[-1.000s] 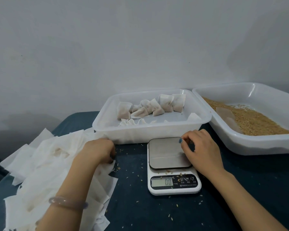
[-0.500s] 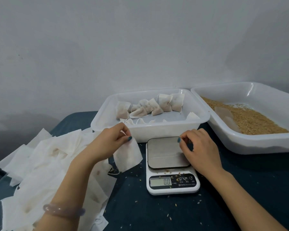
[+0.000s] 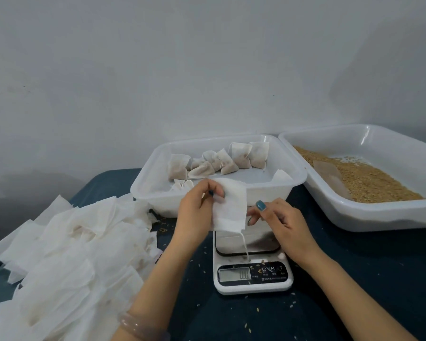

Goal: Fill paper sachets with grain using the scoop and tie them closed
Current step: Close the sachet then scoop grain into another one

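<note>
**One empty sachet held over the scale**

My left grip (image 3: 194, 212) is clamped on an empty sachet (image 3: 229, 207), thumb and fingertips pinching its left edge and holding it up just in front of the near tray (image 3: 207, 196). The sachet hangs flat above the scale (image 3: 252, 279), and its string (image 3: 244, 244) dangles down to the scale's front panel. My right grip (image 3: 280, 222) sits just beside the sachet's right edge with the fingers curled. I cannot tell whether it has hold of the paper or only touches it.

The near tray holds filled sachets (image 3: 239, 156), bunched along its far side. To the right, a second tray (image 3: 379, 215) holds the grain (image 3: 369, 185), with the clear scoop (image 3: 330, 175) lying in it, well apart from both grips. A loose pile of empty sachets (image 3: 71, 242) lies on the desk (image 3: 354, 279) to my left. Stray grains dot the desk around the scale. A pale bracelet (image 3: 138, 326) circles my left wrist.
</note>
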